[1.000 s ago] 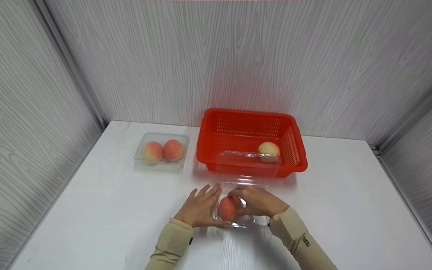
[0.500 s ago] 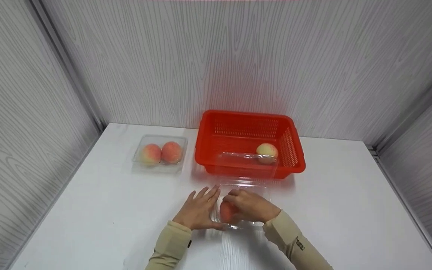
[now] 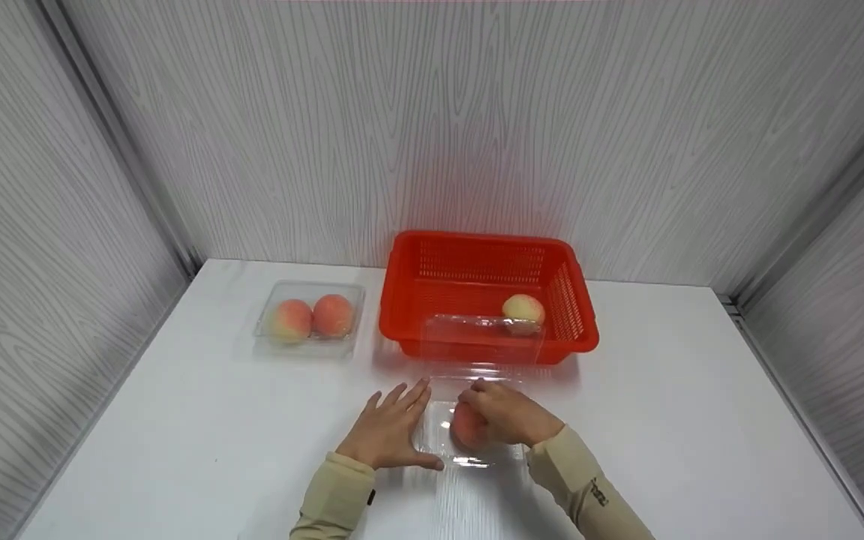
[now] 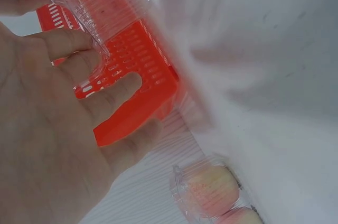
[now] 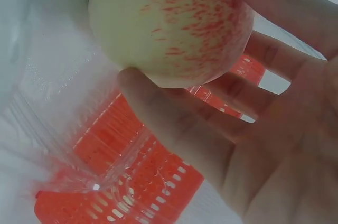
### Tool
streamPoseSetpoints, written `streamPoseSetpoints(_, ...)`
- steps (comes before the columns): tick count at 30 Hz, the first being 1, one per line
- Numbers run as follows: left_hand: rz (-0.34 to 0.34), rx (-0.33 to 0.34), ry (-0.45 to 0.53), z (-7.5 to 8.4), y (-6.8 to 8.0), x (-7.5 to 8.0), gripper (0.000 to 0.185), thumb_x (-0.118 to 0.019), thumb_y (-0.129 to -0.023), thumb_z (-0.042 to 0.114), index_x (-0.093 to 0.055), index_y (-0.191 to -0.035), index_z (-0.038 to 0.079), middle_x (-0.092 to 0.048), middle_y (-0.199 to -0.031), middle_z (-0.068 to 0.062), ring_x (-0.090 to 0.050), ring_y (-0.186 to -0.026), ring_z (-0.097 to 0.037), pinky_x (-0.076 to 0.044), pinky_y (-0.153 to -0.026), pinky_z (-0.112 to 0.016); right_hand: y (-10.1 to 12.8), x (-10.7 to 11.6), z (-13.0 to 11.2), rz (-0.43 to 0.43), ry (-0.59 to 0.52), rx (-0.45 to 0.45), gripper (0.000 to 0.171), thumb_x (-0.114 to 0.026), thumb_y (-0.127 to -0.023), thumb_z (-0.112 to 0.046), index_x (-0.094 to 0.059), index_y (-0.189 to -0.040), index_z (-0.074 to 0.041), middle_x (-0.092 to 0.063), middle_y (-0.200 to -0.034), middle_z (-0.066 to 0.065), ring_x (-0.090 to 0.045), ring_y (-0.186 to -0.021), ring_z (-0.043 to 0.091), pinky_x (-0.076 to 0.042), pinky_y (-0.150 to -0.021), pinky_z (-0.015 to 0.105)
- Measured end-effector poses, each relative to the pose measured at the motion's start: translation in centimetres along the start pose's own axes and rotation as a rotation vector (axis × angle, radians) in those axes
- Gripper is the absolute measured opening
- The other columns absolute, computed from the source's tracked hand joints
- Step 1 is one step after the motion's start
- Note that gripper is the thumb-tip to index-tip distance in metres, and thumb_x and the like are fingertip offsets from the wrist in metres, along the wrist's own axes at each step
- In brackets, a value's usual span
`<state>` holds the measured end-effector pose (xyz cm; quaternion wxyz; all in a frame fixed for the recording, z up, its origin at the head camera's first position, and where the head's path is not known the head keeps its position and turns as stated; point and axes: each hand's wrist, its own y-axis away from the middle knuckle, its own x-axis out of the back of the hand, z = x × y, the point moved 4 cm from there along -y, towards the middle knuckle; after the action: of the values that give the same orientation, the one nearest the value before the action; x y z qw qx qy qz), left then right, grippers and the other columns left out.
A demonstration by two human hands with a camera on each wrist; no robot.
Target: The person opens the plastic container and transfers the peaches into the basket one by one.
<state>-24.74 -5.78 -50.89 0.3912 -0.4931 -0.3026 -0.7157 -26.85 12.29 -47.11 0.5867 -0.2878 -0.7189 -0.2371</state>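
Observation:
Low in the head view a clear plastic clamshell box [image 3: 436, 451] lies open on the table, its raised lid [image 3: 481, 345] overlapping the basket. A peach [image 3: 468, 427] is in its base, with my right hand [image 3: 513, 414] gripping it from the right. The right wrist view shows that peach [image 5: 169, 28], pale yellow with red flecks, between the thumb and fingers. My left hand [image 3: 385, 435] is at the box's left side, fingers spread and fairly straight. In the left wrist view my left hand [image 4: 53, 113] has its fingertips right at the clear plastic.
Behind the box stands a red plastic basket [image 3: 589, 330] holding one pale peach [image 3: 524, 309]. To its left is another clear box [image 3: 271, 300] with two peaches inside. Grey wood-grain panels [image 3: 477, 135] enclose the white table [image 3: 672, 420] at the back and both sides.
The peach in my right hand has shifted rightward within the clear box. My left hand stays at the box's left side. The whole head view has shifted slightly.

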Motion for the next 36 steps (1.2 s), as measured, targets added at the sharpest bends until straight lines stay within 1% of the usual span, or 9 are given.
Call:
streamPoseSetpoints(2,-0.008,0.006,0.011,0.0,0.0,0.0,0.111,-0.077,-0.076,0.064,-0.033,-0.157,0.002,-0.028,-0.165,-0.010,-0.030,-0.147,-0.038,-0.025,-0.115,-0.063,-0.1,0.0,0.1,-0.018,-0.012,-0.023,0.040,-0.084,-0.080,-0.005,-0.067,-0.116,-0.002,-0.064,-0.104,0.012,-0.062,-0.093,0.027,-0.056,-0.086,0.039)
streamPoseSetpoints(5,-0.015,0.008,0.027,0.0,0.0,0.1,0.111,-0.076,-0.077,0.064,-0.032,-0.158,0.002,-0.027,-0.165,-0.010,-0.029,-0.147,-0.038,-0.024,-0.116,-0.063,-0.2,-0.1,0.3,-0.055,-0.040,-0.082,0.040,-0.084,-0.081,-0.007,-0.067,-0.117,-0.003,-0.063,-0.102,0.010,-0.061,-0.091,0.025,-0.056,-0.086,0.040)
streamPoseSetpoints(8,-0.015,0.006,0.028,0.1,0.1,0.1,0.111,-0.076,-0.076,0.064,-0.032,-0.158,0.002,-0.027,-0.165,-0.010,-0.029,-0.147,-0.039,-0.024,-0.116,-0.063,-0.2,-0.4,0.3,-0.082,-0.047,-0.133,0.042,-0.084,-0.080,-0.009,-0.067,-0.119,-0.004,-0.062,-0.103,0.009,-0.061,-0.093,0.025,-0.056,-0.087,0.041)
streamPoseSetpoints(12,-0.015,0.005,0.009,0.1,0.2,-0.1,0.111,-0.076,-0.077,0.065,-0.033,-0.157,0.002,-0.028,-0.165,-0.010,-0.031,-0.147,-0.038,-0.026,-0.115,-0.063,-0.1,-1.0,0.0,-0.105,-0.036,-0.139,0.049,-0.084,-0.078,-0.009,-0.065,-0.122,-0.004,-0.061,-0.109,0.014,-0.062,-0.097,0.029,-0.056,-0.088,0.043)
streamPoseSetpoints(15,-0.013,-0.002,0.000,0.1,0.1,-0.1,0.110,-0.075,-0.077,0.066,-0.034,-0.157,0.003,-0.028,-0.165,-0.010,-0.032,-0.146,-0.038,-0.027,-0.115,-0.062,-0.1,-1.2,0.0,-0.115,-0.023,-0.144,0.051,-0.085,-0.075,-0.008,-0.064,-0.122,-0.004,-0.060,-0.110,0.015,-0.062,-0.098,0.030,-0.057,-0.087,0.044)
streamPoseSetpoints(19,-0.008,-0.008,0.007,0.0,-0.1,0.1,0.110,-0.075,-0.077,0.065,-0.034,-0.157,0.002,-0.028,-0.165,-0.011,-0.031,-0.147,-0.038,-0.026,-0.115,-0.063,-0.3,-1.1,0.1,-0.136,-0.031,-0.155,0.055,-0.087,-0.074,-0.010,-0.064,-0.123,-0.004,-0.061,-0.111,0.015,-0.062,-0.099,0.030,-0.056,-0.088,0.045)
streamPoseSetpoints(25,0.012,-0.005,0.017,0.0,-0.2,0.3,0.110,-0.077,-0.076,0.063,-0.034,-0.157,0.002,-0.028,-0.165,-0.011,-0.032,-0.146,-0.040,-0.026,-0.115,-0.063,-0.6,-0.9,0.4,-0.173,-0.076,-0.156,0.059,-0.087,-0.076,-0.018,-0.063,-0.128,-0.005,-0.061,-0.111,0.011,-0.061,-0.099,0.027,-0.056,-0.089,0.044)
streamPoseSetpoints(32,0.025,-0.029,0.020,0.4,-0.1,0.1,0.110,-0.076,-0.077,0.064,-0.034,-0.156,0.001,-0.028,-0.165,-0.011,-0.034,-0.145,-0.040,-0.028,-0.113,-0.064,-0.4,-1.1,0.4,-0.211,-0.090,-0.209,0.058,-0.087,-0.075,-0.015,-0.063,-0.127,-0.005,-0.061,-0.107,0.010,-0.062,-0.095,0.026,-0.056,-0.087,0.044)
streamPoseSetpoints(36,0.016,-0.022,0.024,0.2,0.0,-0.2,0.111,-0.076,-0.077,0.065,-0.033,-0.157,0.002,-0.028,-0.165,-0.011,-0.033,-0.145,-0.040,-0.028,-0.114,-0.064,-0.5,-1.6,0.2,-0.264,-0.092,-0.268,0.061,-0.085,-0.078,-0.020,-0.059,-0.131,-0.006,-0.058,-0.106,0.009,-0.060,-0.092,0.023,-0.056,-0.086,0.043)
